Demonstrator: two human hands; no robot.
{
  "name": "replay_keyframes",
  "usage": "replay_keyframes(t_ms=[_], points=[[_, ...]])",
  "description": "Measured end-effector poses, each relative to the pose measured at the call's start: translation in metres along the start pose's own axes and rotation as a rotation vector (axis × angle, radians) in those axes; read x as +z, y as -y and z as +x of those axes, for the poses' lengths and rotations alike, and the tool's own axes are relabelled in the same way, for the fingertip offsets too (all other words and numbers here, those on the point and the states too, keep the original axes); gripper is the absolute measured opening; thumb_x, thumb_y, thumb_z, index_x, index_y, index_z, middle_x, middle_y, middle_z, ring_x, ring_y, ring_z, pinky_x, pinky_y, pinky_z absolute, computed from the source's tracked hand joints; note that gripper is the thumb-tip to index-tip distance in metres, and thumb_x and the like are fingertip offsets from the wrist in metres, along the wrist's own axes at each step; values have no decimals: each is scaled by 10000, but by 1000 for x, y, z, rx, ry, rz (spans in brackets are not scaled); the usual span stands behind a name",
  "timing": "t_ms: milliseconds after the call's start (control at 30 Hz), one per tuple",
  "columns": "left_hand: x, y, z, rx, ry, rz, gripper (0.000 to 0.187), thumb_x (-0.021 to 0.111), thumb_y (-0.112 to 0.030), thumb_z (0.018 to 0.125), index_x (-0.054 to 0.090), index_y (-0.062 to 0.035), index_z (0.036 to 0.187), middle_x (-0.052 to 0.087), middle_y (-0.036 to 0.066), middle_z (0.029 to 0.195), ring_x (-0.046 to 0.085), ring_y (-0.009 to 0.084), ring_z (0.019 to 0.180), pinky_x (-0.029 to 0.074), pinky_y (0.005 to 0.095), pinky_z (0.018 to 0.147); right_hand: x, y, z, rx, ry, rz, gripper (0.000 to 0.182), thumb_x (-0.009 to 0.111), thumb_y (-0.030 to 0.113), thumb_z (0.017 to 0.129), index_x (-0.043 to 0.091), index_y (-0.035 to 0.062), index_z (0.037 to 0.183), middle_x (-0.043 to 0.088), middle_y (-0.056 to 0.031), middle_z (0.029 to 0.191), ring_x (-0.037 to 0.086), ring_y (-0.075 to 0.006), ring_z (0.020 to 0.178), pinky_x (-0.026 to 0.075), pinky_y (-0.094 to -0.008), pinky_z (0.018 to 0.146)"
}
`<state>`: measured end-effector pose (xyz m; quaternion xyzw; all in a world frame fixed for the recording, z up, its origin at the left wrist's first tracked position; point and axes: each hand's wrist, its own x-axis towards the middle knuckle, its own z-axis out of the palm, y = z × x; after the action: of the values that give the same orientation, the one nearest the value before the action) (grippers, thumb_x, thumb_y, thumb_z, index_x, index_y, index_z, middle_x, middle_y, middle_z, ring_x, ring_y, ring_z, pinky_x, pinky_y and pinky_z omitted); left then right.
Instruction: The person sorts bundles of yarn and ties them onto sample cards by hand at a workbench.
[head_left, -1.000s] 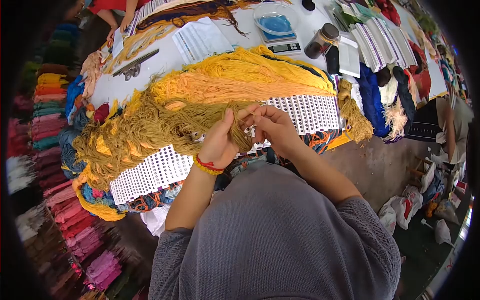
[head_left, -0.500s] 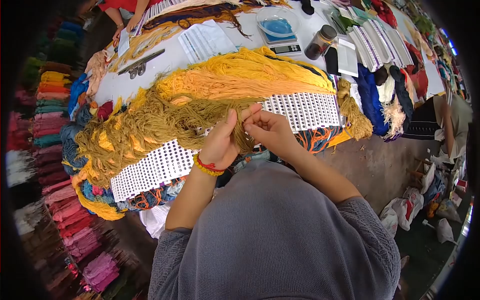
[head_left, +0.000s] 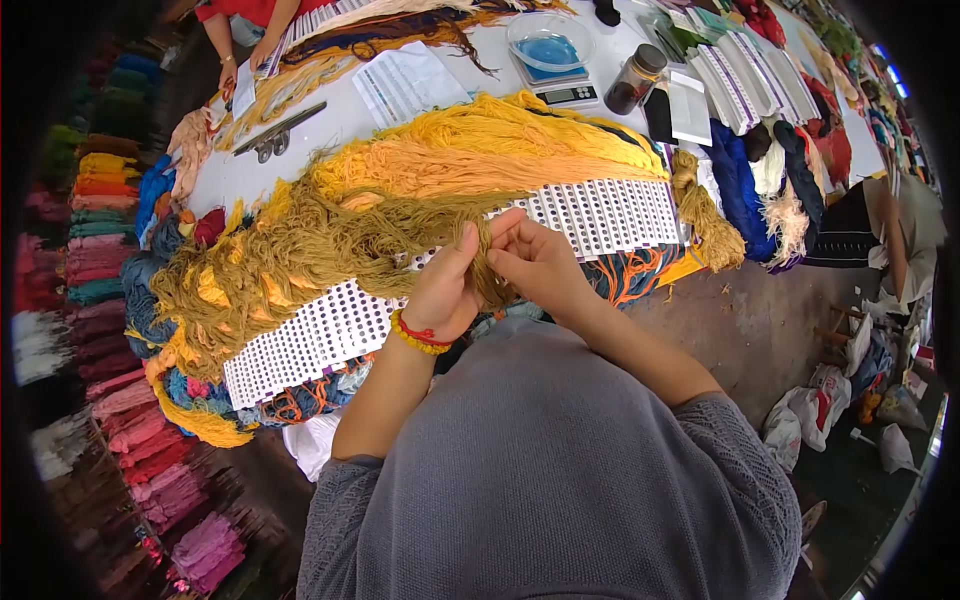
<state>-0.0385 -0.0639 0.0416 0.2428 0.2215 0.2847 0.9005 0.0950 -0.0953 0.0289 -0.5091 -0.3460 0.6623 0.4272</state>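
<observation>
A long spread of olive-brown yarn lies across the bundles in front of me, and its right end runs into my hands. Strands are held by my left hand, its thumb raised beside them. Close against it, my right hand pinches strands between thumb and bent fingers. Under the yarn lie white cards with rows of punched holes, which show on both sides of my hands. Beyond the olive strands are peach yarn and yellow yarn.
A scale carries a clear dish with a blue base; a dark jar stands beside it. Printed paper and a metal clip lie behind the yarn. Another person's hands work at the far left. Coloured skeins hang at left.
My hands stay together on the olive yarn, with only slight finger movement. The view has shifted a little.
</observation>
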Motion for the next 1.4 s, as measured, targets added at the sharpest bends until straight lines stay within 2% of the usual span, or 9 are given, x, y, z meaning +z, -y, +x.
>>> replay_keyframes(t_ms=[67,200,267,600,700,767,967,1167,1400], points=[[0,2,0,33,-53,48,548,281,-393,919,341,33,1258,437,122,1208,456,192,1077,354,318,918,9,-3,3,-226,-46,220,75,554,73,790,561,12,833,549,20,661,472,-29,565,366,-172,507],[-1,1,-2,37,-70,44,541,287,-385,920,343,36,1255,455,123,1190,466,196,1068,361,317,912,5,-2,-1,-184,-34,164,68,562,63,784,557,10,826,544,19,646,469,-29,553,356,-181,481],[0,1,-3,1,-50,7,532,289,-376,922,352,40,1248,470,124,1173,481,205,1053,367,319,908,-2,-10,-1,-55,53,-10,67,564,62,782,557,9,824,538,25,631,464,-31,532,355,-185,462],[-1,-3,-5,63,-153,78,528,275,-383,922,376,37,1226,487,123,1141,488,195,1038,386,336,897,-3,4,-13,-8,39,150,84,586,104,772,555,34,806,530,11,636,365,-17,427,270,-162,389],[-9,-4,-7,46,-173,93,479,305,-341,924,410,35,1200,515,102,1074,517,176,968,414,315,852,-3,2,-13,-2,35,152,64,572,97,778,550,37,778,531,7,633,362,-16,423,267,-162,384],[-8,-6,-10,59,-155,100,400,406,-250,904,427,28,1191,532,72,1023,531,147,909,425,287,818,-4,1,-13,5,44,151,57,559,88,786,545,38,763,530,3,632,362,-17,423,264,-166,379],[-2,-6,-12,132,-212,237,403,566,-83,807,447,23,1177,565,30,920,540,122,838,425,261,784,-5,0,-14,-8,55,120,111,535,140,818,548,45,763,502,35,592,383,-17,453,288,-176,395],[0,-7,-14,133,-249,245,370,560,-76,813,463,33,1153,548,3,786,535,91,745,437,233,704,-3,0,-16,-120,22,95,113,522,147,827,544,48,777,500,31,619,413,-20,504,339,-171,444],[-2,-9,-15,92,-201,183,358,544,-79,814,464,40,1142,533,9,752,511,101,695,426,245,679,-2,-2,-17,-45,-35,212,78,488,95,831,513,34,790,528,-13,662,423,-42,485,334,-182,434]])
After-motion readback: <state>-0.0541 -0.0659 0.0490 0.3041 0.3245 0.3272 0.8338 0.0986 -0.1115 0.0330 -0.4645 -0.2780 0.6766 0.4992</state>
